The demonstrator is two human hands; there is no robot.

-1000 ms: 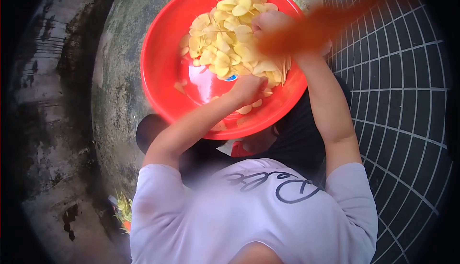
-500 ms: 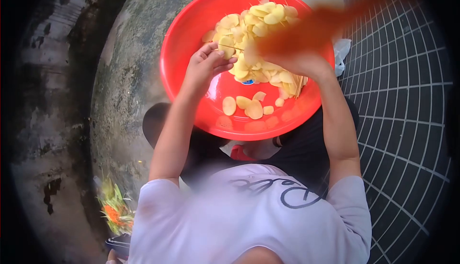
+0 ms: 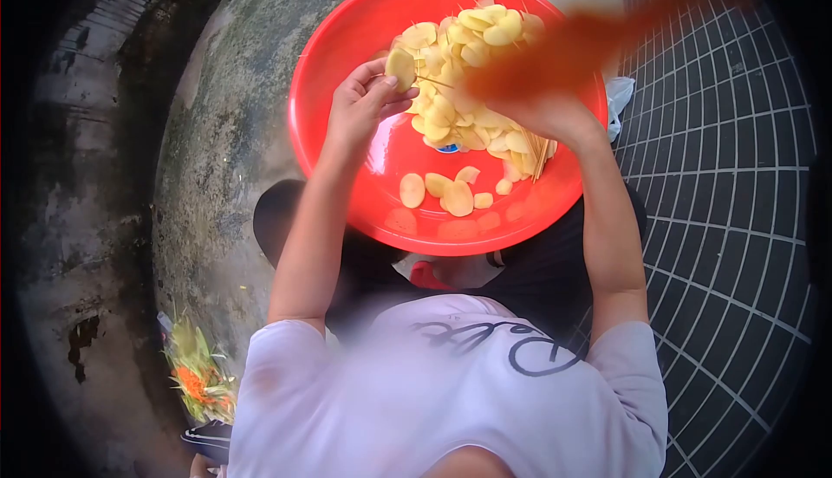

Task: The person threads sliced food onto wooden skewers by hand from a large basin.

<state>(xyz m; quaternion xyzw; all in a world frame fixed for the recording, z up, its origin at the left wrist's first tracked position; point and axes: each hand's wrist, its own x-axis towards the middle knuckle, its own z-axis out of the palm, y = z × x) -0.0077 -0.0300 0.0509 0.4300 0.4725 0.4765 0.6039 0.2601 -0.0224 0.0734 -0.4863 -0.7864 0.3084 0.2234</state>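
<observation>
My left hand (image 3: 362,101) is at the left side of a red basin (image 3: 334,144), its fingers closed on a pale yellow potato slice (image 3: 400,69). A thin wooden skewer (image 3: 433,82) runs from that slice toward my right hand (image 3: 546,117). An orange-brown blur hides the right fingers, so their grip does not show. Below and behind both hands lies a heap of potato slices (image 3: 442,112), with skewer tips poking out at the top. A bundle of bare skewers (image 3: 543,157) leans at the heap's right edge. Several loose slices (image 3: 458,198) lie in the near part of the basin.
The orange-brown blur (image 3: 589,49) covers the upper right of the view. A white plastic bag (image 3: 618,101) sits right of the basin, beside dark tiles (image 3: 719,244). Green and orange scraps (image 3: 199,378) lie on the concrete floor at lower left.
My left hand has shifted slightly left and up with the slice, which is now turned more edge-on. More of the skewer shows between the slice and my right hand, which has barely moved.
</observation>
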